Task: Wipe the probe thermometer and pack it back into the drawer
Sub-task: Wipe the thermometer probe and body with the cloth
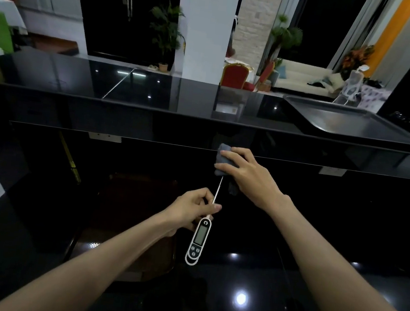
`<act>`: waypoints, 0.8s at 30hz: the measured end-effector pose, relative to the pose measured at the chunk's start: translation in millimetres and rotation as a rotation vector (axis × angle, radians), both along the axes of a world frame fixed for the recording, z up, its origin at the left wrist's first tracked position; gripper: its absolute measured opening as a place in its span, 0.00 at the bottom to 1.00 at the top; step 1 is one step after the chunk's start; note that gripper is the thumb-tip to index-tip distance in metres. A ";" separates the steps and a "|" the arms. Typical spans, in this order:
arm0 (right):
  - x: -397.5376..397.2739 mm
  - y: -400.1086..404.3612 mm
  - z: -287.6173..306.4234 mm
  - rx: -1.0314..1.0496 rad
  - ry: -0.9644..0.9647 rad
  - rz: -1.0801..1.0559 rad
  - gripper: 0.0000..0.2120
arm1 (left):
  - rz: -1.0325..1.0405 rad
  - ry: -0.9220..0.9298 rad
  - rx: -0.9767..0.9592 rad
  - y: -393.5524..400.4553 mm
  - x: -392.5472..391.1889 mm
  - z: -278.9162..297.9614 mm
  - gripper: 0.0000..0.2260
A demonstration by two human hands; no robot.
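Note:
The probe thermometer (199, 240) is white with a small grey display and three buttons, and its thin metal probe points up and away from me. My left hand (188, 212) pinches it where the probe meets the body. My right hand (245, 176) is closed around a grey cloth (224, 158), and the cloth wraps the tip of the probe, hiding it. Both hands are held above the black glossy counter (286, 283). No drawer shows in this view.
A raised black ledge (155, 91) runs across behind the hands. A dark metal baking tray (354, 122) rests on it at the right. A dark brown chair or stool (135, 224) sits below my left arm. Beyond are plants, red chairs and a white sofa.

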State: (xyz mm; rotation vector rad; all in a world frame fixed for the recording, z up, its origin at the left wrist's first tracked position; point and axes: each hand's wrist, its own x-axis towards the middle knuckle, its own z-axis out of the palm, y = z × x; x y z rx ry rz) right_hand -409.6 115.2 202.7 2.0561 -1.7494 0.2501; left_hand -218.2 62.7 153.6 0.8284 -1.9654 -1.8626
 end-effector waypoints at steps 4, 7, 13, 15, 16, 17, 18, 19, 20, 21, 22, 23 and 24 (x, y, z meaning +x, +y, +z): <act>-3.1 3.0 0.4 -0.042 0.094 0.039 0.21 | -0.016 -0.006 0.037 6.5 3.3 5.7 0.10; -7.2 5.6 -2.1 -0.066 0.085 0.012 0.19 | -0.088 -0.023 0.176 6.2 12.4 8.1 0.14; -13.5 12.1 -4.5 -0.125 0.006 -0.082 0.18 | -0.377 0.015 0.455 -1.4 42.1 -12.7 0.18; -8.8 13.5 -13.8 -0.124 -0.055 -0.116 0.22 | -0.380 0.053 0.473 0.4 43.0 -17.2 0.19; -5.4 14.9 -20.8 -0.130 -0.105 -0.136 0.23 | -0.380 0.059 0.480 2.2 42.4 -18.8 0.19; -1.9 17.0 -28.9 -0.148 -0.154 -0.147 0.24 | -0.376 0.060 0.476 4.0 42.2 -21.1 0.19; 1.0 20.3 -36.8 -0.167 -0.192 -0.148 0.24 | -0.366 0.057 0.467 5.7 41.9 -23.8 0.19; 3.2 24.4 -44.4 -0.185 -0.213 -0.137 0.24 | -0.354 0.056 0.460 7.2 42.1 -25.9 0.19; 5.5 28.9 -50.8 -0.190 -0.221 -0.121 0.25 | -0.340 0.057 0.461 8.0 42.0 -27.7 0.19; 8.1 33.1 -56.7 -0.183 -0.227 -0.103 0.26 | -0.330 0.059 0.469 8.5 41.7 -28.7 0.19; 12.2 36.8 -61.7 -0.176 -0.241 -0.089 0.26 | -0.321 0.061 0.479 9.0 40.5 -29.1 0.19; 16.7 39.3 -67.0 -0.170 -0.264 -0.075 0.26 | -0.309 0.064 0.491 9.8 38.6 -29.3 0.19; 22.1 41.3 -72.4 -0.151 -0.285 -0.049 0.25 | -0.292 0.071 0.503 10.5 36.2 -29.9 0.19</act>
